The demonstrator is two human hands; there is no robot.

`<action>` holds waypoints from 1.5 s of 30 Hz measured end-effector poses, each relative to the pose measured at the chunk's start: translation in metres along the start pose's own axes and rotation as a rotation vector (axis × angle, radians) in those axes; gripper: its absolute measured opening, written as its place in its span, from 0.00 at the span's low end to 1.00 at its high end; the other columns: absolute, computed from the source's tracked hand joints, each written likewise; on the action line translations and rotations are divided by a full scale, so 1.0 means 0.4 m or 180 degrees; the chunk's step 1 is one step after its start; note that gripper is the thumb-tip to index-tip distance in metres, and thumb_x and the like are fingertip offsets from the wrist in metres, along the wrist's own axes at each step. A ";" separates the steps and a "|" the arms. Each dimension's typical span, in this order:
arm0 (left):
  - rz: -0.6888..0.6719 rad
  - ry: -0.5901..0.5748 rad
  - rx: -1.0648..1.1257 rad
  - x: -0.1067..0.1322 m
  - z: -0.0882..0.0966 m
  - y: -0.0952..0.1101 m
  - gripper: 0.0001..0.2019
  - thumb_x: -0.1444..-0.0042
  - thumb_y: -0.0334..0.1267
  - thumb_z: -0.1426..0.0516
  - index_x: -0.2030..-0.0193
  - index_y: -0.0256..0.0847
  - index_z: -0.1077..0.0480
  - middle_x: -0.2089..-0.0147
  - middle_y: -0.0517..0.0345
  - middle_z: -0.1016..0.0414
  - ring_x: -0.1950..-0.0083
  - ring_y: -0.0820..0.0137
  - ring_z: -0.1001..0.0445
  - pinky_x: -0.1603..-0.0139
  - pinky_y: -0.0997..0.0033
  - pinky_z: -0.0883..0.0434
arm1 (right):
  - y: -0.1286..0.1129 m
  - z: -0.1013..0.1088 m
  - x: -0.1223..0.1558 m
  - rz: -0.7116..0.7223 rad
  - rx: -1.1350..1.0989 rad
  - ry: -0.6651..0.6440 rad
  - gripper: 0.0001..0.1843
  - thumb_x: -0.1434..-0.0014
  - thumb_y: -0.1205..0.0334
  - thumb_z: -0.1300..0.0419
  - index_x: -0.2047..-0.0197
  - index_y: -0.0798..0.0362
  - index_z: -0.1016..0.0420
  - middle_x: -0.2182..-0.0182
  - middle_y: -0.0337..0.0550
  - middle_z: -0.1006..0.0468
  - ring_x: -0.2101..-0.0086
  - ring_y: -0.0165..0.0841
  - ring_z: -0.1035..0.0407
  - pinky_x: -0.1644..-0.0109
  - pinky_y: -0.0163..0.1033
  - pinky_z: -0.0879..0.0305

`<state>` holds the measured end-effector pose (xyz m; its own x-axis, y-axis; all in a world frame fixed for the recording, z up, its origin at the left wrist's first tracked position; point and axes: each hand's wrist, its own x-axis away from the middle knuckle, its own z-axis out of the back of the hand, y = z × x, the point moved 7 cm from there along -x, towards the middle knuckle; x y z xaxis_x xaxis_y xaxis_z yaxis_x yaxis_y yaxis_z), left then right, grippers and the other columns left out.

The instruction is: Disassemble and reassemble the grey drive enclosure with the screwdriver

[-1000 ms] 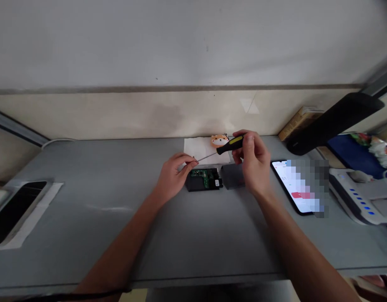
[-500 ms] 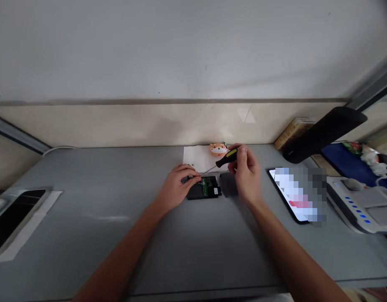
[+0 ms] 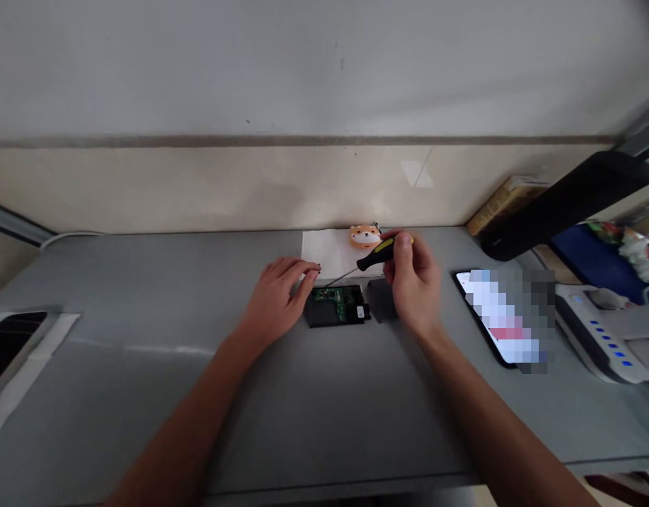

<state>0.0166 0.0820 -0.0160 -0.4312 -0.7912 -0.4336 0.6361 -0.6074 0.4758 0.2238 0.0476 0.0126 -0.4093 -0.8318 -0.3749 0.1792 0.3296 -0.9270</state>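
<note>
My right hand grips a screwdriver with a black and yellow handle. Its thin metal shaft slants down-left, and the tip reaches the top edge of a green circuit board in a black case. My left hand lies just left of the case, its fingers slightly apart, holding nothing visible. A dark grey rectangular piece sits right of the case, partly under my right hand.
Behind the case lie a white paper sheet and an orange animal-face figurine against the wall. To the right are a smartphone, a white device with blue lights, a book and a black object.
My left hand has slid left, off the top of the case to beside it. The screwdriver tip has moved left along the board, and the whole view has shifted slightly.
</note>
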 end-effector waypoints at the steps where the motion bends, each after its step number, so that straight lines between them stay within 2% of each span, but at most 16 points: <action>1: -0.0007 -0.0049 -0.0089 0.000 -0.003 -0.004 0.16 0.28 0.40 0.53 0.56 0.43 0.24 0.56 0.53 0.18 0.52 0.62 0.22 0.46 0.60 0.29 | 0.002 -0.003 0.003 0.0028 0.0038 -0.0037 0.24 0.33 0.38 0.45 0.61 0.50 0.24 0.75 0.35 0.33 0.77 0.25 0.42 0.74 0.34 0.41; 7: 0.0061 -0.0399 -0.0112 0.005 -0.032 -0.029 0.15 0.29 0.38 0.53 0.59 0.43 0.25 0.59 0.54 0.17 0.56 0.62 0.21 0.49 0.61 0.28 | 0.007 -0.014 0.017 0.0189 0.0159 -0.0203 0.21 0.31 0.41 0.46 0.58 0.49 0.23 0.68 0.39 0.26 0.71 0.28 0.34 0.69 0.35 0.35; 13: 0.0045 -0.0540 -0.0074 0.008 -0.035 -0.030 0.16 0.29 0.39 0.54 0.59 0.44 0.25 0.59 0.54 0.17 0.59 0.63 0.21 0.50 0.61 0.28 | -0.001 -0.021 0.023 0.0258 0.0194 -0.0272 0.21 0.32 0.41 0.45 0.58 0.49 0.23 0.66 0.40 0.25 0.68 0.29 0.32 0.67 0.36 0.34; 19: 0.0005 -0.0485 -0.0079 0.006 -0.037 -0.026 0.16 0.30 0.40 0.53 0.59 0.44 0.24 0.57 0.53 0.16 0.58 0.62 0.20 0.49 0.60 0.28 | 0.000 -0.026 0.024 0.0227 0.0080 -0.0225 0.22 0.32 0.39 0.46 0.59 0.49 0.24 0.68 0.39 0.27 0.71 0.27 0.35 0.68 0.35 0.36; 31: 0.0129 -0.0373 -0.0093 0.005 -0.030 -0.038 0.15 0.31 0.40 0.53 0.58 0.44 0.24 0.57 0.53 0.16 0.56 0.61 0.19 0.48 0.60 0.27 | -0.006 -0.027 0.022 0.0236 0.0111 -0.0215 0.24 0.34 0.36 0.46 0.59 0.49 0.25 0.67 0.40 0.26 0.68 0.29 0.33 0.67 0.36 0.35; 40: 0.0038 -0.0337 -0.0054 0.004 -0.027 -0.035 0.16 0.31 0.40 0.53 0.60 0.45 0.25 0.60 0.54 0.16 0.62 0.64 0.20 0.53 0.62 0.26 | 0.002 -0.027 0.019 0.0220 0.0056 -0.0252 0.23 0.33 0.38 0.46 0.59 0.49 0.25 0.69 0.38 0.28 0.72 0.27 0.37 0.70 0.35 0.38; 45: 0.0019 -0.0305 -0.0108 0.003 -0.020 -0.032 0.16 0.31 0.40 0.54 0.61 0.44 0.25 0.62 0.53 0.16 0.63 0.62 0.21 0.53 0.60 0.27 | 0.002 -0.024 0.019 0.0196 0.0072 -0.0238 0.22 0.33 0.40 0.45 0.58 0.50 0.24 0.68 0.39 0.26 0.71 0.28 0.35 0.69 0.36 0.37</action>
<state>0.0130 0.0894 -0.0287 -0.4857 -0.7989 -0.3548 0.6594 -0.6013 0.4512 0.2120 0.0458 0.0087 -0.3291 -0.8416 -0.4282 0.2225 0.3715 -0.9014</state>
